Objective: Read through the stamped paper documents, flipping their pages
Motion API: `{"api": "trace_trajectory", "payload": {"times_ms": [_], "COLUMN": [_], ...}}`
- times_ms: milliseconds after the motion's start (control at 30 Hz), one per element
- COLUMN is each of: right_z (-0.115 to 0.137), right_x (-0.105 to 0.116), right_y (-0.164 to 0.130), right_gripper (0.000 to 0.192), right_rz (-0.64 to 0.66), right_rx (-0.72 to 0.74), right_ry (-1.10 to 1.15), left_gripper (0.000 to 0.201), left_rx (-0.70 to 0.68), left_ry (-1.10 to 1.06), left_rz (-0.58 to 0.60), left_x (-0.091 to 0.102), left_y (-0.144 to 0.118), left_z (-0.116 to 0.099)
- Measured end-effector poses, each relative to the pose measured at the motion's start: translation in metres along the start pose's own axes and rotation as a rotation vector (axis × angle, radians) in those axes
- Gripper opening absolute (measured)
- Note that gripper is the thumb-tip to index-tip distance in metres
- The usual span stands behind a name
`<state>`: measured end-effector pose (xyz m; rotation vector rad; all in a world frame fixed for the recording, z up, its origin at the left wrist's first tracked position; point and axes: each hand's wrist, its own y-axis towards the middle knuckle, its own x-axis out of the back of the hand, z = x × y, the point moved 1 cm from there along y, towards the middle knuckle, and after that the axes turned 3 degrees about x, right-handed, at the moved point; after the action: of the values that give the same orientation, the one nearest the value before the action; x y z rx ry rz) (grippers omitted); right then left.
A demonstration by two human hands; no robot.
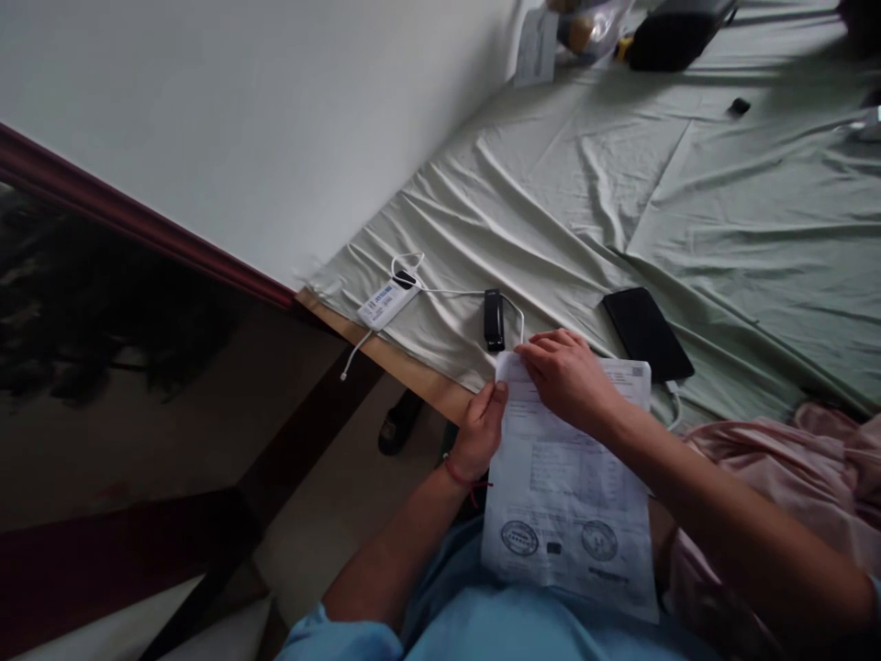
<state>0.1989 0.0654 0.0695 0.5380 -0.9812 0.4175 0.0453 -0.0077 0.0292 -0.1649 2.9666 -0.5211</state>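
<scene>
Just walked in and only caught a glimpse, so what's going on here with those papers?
A person sits at the edge of a bed, holding a stamped printed document over their lap. The left hand grips its left edge and the right hand pinches the top corner. On the green sheet just beyond lie a black stapler, a dark phone and a white charger with its cable.

Single head cam, looks fwd and down, tilted, close on hands, bed (688, 211) beyond.

A stapler (494, 319) lies on the bed sheet (722, 211), just behind the paper (571, 496). A phone (647, 333) lies to its right, and what seems a power bank (387, 304) to its left.
</scene>
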Motion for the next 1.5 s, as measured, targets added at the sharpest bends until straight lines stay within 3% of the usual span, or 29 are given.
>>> {"api": "trace_trajectory", "payload": {"times_ms": [133,333,767,967,1200,1500], "right_z": [-0.001,-0.003,-0.007,-0.009,-0.003,-0.003], "right_x": [0.000,0.011,0.014,0.013,0.007,0.006], "right_y": [0.000,0.005,0.004,0.004,0.000,0.008], "right_gripper": [0.031,0.027,0.026,0.029,0.029,0.025], "right_rz": [0.016,-0.006,-0.032,0.005,0.040,0.056], "right_rx": [-0.002,-0.105,-0.058,0.010,0.101,0.106], "right_ry": [0.063,0.165,0.373,0.314,0.029,0.071], "left_gripper": [0.048,0.048,0.056,0.058,0.057,0.054], "left_rx": [0.009,-0.019,0.032,0.071,0.034,0.063], "left_ry": [-0.053,0.020,-0.077,0.032,0.105,0.029], "left_rz": [0.093,0.101,0.176,0.207,0.161,0.127], "left_x": [0.000,0.002,-0.005,-0.002,0.000,-0.003], "left_y": [0.003,0.004,0.000,0.005,0.010,0.011], "left_z": [0.003,-0.001,-0.010,-0.008,-0.007,-0.010]}}
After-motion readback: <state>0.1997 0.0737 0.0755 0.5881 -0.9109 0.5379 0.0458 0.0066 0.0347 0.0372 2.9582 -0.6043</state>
